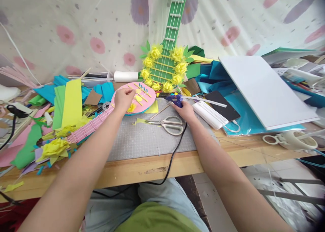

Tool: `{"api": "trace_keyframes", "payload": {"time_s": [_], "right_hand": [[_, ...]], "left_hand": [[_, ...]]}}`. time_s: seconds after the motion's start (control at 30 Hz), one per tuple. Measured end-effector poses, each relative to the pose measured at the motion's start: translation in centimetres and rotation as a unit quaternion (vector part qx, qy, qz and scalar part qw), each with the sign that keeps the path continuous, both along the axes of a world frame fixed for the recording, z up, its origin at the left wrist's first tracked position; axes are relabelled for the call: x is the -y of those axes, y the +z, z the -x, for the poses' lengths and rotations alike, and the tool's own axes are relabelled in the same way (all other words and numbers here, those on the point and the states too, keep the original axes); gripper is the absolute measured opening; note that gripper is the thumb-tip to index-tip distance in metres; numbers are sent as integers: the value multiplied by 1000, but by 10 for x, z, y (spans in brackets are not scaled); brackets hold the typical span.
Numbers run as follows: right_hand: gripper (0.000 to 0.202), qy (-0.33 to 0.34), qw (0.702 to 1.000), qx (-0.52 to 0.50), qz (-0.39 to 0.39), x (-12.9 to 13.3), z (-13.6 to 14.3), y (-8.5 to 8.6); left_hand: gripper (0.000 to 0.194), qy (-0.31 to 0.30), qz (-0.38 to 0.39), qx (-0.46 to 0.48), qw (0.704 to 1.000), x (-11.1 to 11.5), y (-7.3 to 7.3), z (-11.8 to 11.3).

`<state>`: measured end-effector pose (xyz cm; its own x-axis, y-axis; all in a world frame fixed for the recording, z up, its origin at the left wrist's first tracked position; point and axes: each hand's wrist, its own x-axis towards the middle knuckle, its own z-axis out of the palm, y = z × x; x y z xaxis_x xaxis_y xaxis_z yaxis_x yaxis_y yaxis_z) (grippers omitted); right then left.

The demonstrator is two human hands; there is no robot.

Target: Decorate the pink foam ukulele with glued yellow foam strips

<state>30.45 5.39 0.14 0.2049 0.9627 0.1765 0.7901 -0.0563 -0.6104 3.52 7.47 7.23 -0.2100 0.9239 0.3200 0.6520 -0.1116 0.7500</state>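
Note:
A pink paper guitar (148, 94) lies on the grey cutting mat (142, 140), its neck pointing to the lower left. Yellow strips, blue pegs and a yellow paper rose (131, 108) decorate its body. My left hand (124, 98) is over the left part of that body, thumb and fingers pinched together; anything between them is too small to make out. In my right hand (186, 111) is a blue glue gun (175, 98), held low over the mat with a glue stick at its back. Scissors (171, 124) lie between my hands, beside a thin wooden stick (159, 111).
Behind stands a green paper guitar (164, 68) ringed with yellow roses. Coloured paper (72, 103) and another yellow rose (54, 149) crowd the left. A white power bank (210, 115) and a white board (266, 90) lie right. The gun's black cord (175, 152) hangs over the table edge.

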Motion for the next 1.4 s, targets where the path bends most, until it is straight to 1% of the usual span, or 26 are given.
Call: {"api": "trace_keyframes", "payload": {"time_s": [0.03,0.07,0.13,0.2,0.23,0.33,0.4,0.47,0.53,0.6,0.67,0.8,0.93,1.13,1.4], "right_hand": [[40,-3,1000,-4,-3,0,0,0],[40,-6,1000,-10,-7,0,0,0],[40,-15,999,-35,-23,1,0,1],[42,-16,993,-103,-47,3,2,3],[44,-8,986,-155,-57,5,4,6],[45,61,945,-315,-56,14,16,13],[43,124,923,-364,-32,23,27,18],[42,178,915,-362,0,32,40,22],[43,213,916,-338,26,40,50,23],[44,231,918,-322,32,44,59,21],[45,242,916,-318,19,44,63,19],[49,257,911,-322,-10,40,65,13],[47,277,909,-312,-22,35,63,5],[44,278,920,-273,-42,30,62,-6],[46,275,924,-259,-52,29,63,-8]], "left_hand": [[22,2,-23,-2,1000,8,-4,1],[24,17,-42,-1,999,16,-9,1],[25,64,-66,-3,996,34,-19,3],[25,97,-82,-15,992,52,-30,4],[23,99,-97,-27,990,60,-35,4],[20,81,-132,-64,986,76,-43,4],[20,77,-139,-88,983,81,-46,5],[20,81,-137,-109,981,82,-47,6],[20,82,-138,-121,980,81,-50,7],[20,80,-152,-123,977,79,-52,9],[19,78,-169,-119,975,78,-54,9],[17,78,-188,-116,972,78,-55,8],[16,74,-193,-112,972,78,-54,7],[16,74,-188,-109,973,78,-53,6],[17,69,-186,-112,974,78,-56,7]]}}
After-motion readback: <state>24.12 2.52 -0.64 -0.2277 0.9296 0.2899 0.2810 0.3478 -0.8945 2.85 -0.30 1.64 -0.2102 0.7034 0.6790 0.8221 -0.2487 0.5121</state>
